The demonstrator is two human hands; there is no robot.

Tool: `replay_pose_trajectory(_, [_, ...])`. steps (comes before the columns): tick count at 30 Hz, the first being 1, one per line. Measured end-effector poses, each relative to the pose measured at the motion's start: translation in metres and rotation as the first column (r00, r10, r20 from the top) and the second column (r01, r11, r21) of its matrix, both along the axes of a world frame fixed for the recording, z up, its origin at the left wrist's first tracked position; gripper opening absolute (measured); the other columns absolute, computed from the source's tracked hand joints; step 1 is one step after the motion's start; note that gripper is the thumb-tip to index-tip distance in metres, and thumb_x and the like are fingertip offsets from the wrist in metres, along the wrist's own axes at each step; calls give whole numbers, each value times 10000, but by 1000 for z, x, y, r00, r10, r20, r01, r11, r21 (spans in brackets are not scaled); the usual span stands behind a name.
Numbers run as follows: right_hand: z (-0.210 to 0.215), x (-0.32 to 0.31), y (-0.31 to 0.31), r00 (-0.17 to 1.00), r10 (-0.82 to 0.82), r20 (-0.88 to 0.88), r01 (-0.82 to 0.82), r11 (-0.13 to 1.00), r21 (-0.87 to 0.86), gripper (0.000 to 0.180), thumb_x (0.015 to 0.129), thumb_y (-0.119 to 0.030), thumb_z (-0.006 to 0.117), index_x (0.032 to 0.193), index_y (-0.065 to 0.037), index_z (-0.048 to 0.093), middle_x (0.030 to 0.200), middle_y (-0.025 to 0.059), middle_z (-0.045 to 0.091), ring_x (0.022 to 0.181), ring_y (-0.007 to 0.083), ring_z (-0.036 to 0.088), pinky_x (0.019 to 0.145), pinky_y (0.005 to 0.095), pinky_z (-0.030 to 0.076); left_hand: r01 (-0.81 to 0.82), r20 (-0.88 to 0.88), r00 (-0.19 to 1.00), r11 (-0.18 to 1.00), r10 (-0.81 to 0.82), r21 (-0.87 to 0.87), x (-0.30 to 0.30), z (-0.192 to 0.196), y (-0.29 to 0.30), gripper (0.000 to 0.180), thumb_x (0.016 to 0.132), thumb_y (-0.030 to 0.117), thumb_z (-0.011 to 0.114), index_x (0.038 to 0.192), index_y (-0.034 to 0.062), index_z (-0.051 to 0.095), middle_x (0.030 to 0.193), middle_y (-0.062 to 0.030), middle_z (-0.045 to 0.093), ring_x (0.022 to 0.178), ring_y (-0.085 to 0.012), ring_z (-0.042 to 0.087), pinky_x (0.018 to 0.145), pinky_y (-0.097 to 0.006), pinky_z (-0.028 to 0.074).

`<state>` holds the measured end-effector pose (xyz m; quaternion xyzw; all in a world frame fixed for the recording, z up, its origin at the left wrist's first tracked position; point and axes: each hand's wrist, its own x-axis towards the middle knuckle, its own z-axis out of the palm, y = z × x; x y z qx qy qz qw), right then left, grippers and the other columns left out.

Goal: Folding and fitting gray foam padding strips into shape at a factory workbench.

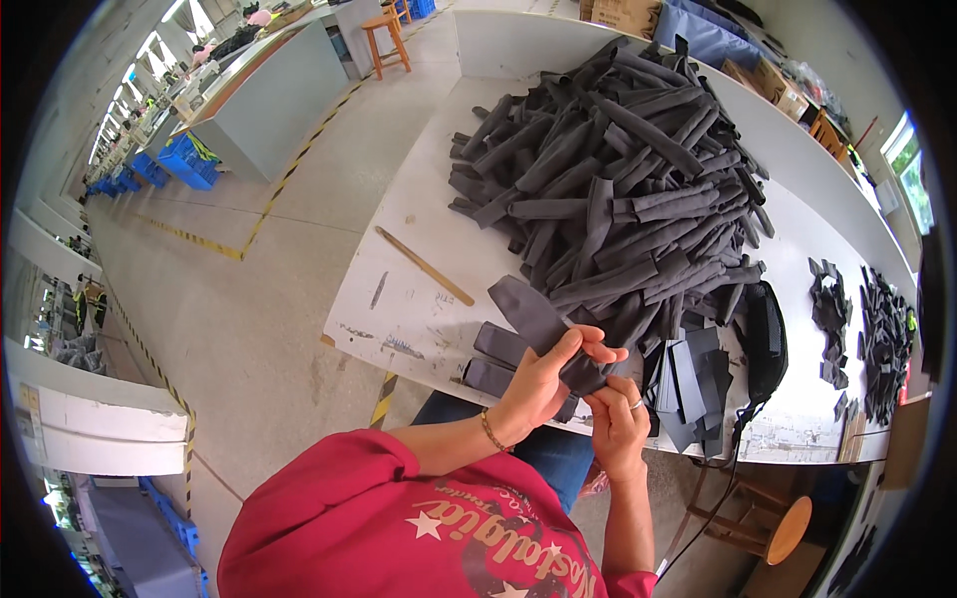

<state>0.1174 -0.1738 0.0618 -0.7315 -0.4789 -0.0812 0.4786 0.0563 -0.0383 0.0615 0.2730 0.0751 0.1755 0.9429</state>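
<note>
White laminate covers the long bench, which runs away from the viewer and bends with the lens. Most of its middle is taken up by a large heap of dark grey fabric tubes, rolled and flattened pieces lying across one another in every direction. At the far right, well apart from the heap, sit two smaller piles of dark offcuts. Near the front edge, to the right of the hands, a stack of flat dark grey pieces leans beside a black pouch with a cord. A thin wooden stick lies bare on the bench left of the heap. Two folded grey pieces rest at the front edge, just left of the hands. A wooden stool stands below the bench at right.

Over the front edge, the left hand and right hand both have their grip closed on one grey fabric strip, whose free end angles up and left above the bench. A ring shows on the right hand, a bracelet on the left wrist.
</note>
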Motion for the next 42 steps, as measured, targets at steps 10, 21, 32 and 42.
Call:
replay_pose_trajectory(10, [4, -5, 9, 999, 45, 18, -45, 999, 10, 187, 779, 35, 710, 917, -13, 593, 931, 144, 615, 771, 327, 635, 645, 377, 522, -12, 3, 1000, 997, 12, -80, -6, -1, -9, 310, 1023, 290, 489, 1144, 22, 586, 987, -112, 676, 1064, -297, 647, 944, -406, 504])
replay_pose_trajectory(21, [-17, -27, 30, 734, -13, -679, 190, 964, 187, 151, 872, -31, 682, 928, 6, 546, 1144, 53, 522, 933, 96, 511, 816, 218, 425, -44, -70, 996, 994, 51, 101, 2, -10, 10, 381, 1034, 322, 441, 1214, 12, 568, 1287, -203, 588, 1178, -285, 578, 1034, -410, 437])
replay_pose_trajectory(32, [-8, -16, 23, 313, 236, -920, 249, 915, 319, 178, 991, -189, 562, 1026, -23, 618, 954, 5, 596, 763, 68, 527, 739, 255, 504, 43, 120, 990, 980, -67, 192, -1, -10, 31, 350, 1030, 314, 447, 1236, 69, 590, 1225, -138, 641, 1245, -303, 533, 1052, -449, 419])
replay_pose_trajectory(42, [-16, -24, 32, 368, 208, -906, 226, 925, 304, 147, 908, -103, 679, 954, -1, 584, 836, 53, 652, 773, 114, 635, 680, 231, 482, 21, 72, 997, 993, -30, 120, 5, -24, 38, 357, 1037, 299, 430, 1254, 50, 564, 1202, -125, 652, 1246, -304, 535, 1072, -438, 412])
